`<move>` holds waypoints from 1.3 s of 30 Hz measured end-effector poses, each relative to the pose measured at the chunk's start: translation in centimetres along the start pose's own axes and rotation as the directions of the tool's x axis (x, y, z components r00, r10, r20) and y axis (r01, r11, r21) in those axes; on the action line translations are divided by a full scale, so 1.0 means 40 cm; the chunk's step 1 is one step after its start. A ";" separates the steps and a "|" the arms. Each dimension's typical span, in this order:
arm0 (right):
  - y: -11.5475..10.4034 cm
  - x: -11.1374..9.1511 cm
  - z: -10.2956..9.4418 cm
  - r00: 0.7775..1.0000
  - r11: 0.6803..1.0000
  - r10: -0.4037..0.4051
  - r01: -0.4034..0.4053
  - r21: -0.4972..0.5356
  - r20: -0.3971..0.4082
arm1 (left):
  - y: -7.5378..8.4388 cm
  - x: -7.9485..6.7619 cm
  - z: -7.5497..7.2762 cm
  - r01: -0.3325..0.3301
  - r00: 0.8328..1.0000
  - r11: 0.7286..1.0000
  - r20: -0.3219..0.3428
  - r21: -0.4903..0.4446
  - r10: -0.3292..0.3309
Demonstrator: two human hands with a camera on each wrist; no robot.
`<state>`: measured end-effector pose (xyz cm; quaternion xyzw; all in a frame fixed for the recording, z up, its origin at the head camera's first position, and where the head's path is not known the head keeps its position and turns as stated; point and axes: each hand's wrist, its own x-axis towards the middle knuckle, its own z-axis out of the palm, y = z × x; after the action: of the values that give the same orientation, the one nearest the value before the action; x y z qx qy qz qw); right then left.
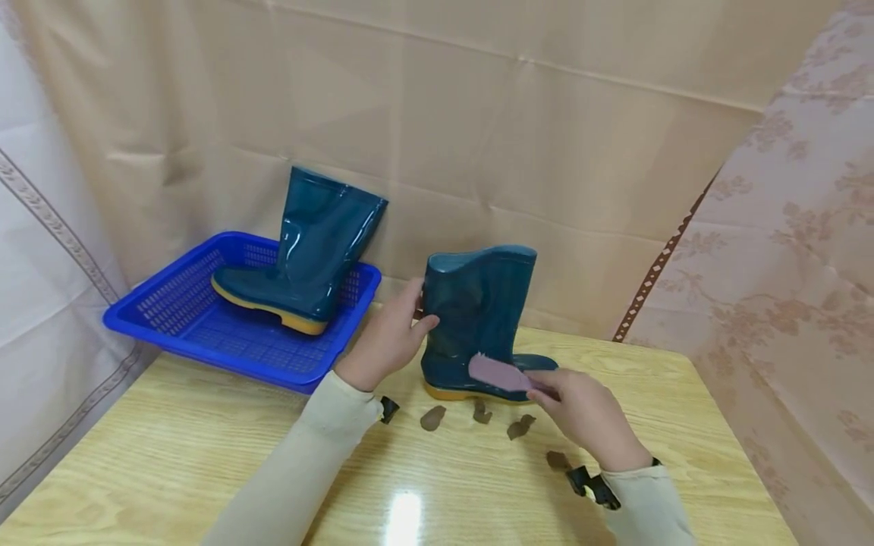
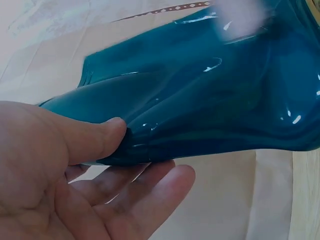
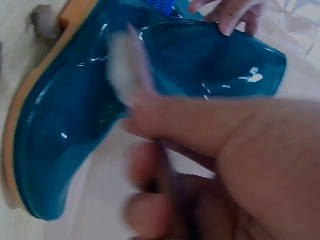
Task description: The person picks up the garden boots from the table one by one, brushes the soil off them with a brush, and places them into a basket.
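Observation:
A dark teal rubber boot (image 1: 478,311) with a yellow sole stands upright on the table, its toe to the right. My left hand (image 1: 392,334) pinches the back of its shaft between thumb and fingers, as the left wrist view shows with the boot (image 2: 175,110) close up. In my right hand (image 1: 583,413) is a pinkish-purple brush (image 1: 501,373), gripped by its handle. The brush's pale bristles (image 3: 122,67) face the boot's side around the ankle; they are blurred, and I cannot tell whether they touch it.
A matching boot (image 1: 307,250) sits tilted in a blue plastic basket (image 1: 205,356) at the left. Several brown mud-like pieces (image 1: 433,418) lie on the wooden table (image 1: 205,455) in front of the standing boot. A beige curtain (image 1: 512,152) hangs behind.

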<state>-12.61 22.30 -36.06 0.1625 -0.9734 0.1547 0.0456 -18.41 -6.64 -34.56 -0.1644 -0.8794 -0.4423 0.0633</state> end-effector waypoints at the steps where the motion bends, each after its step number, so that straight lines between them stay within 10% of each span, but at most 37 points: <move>1: 0.000 0.001 0.003 0.998 1.000 0.010 -0.011 0.002 0.065 | 0.001 -0.001 -0.001 0.007 1.000 1.000 0.005 0.011 -0.007; 5: -0.004 0.003 0.007 0.988 1.000 0.012 -0.015 0.021 0.151 | 0.005 -0.003 -0.004 0.051 0.999 0.998 0.006 0.024 -0.051; 16: -0.007 -0.009 -0.021 0.972 0.999 -0.040 0.045 0.014 -0.233 | 0.006 0.001 0.011 0.116 0.993 0.991 0.006 -0.061 -0.116; 23: -0.003 -0.015 -0.037 0.949 0.995 0.030 0.000 0.095 -0.315 | -0.003 0.002 0.020 0.095 0.995 0.988 0.020 -0.126 -0.093; 32: 0.007 -0.038 -0.071 0.880 0.988 0.108 -0.042 0.149 -0.463 | -0.003 0.008 0.065 0.042 0.981 0.936 -0.161 -0.350 -0.104; 39: 0.018 -0.042 -0.097 0.843 0.986 0.133 -0.057 0.159 -0.520 | 0.035 0.037 0.045 -0.058 0.933 0.965 -0.357 -0.255 -0.038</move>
<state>-11.11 24.71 -32.82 0.0678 -0.9171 0.2618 0.2929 -19.26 -4.09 -34.22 -0.0922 -0.7862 -0.5765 0.2027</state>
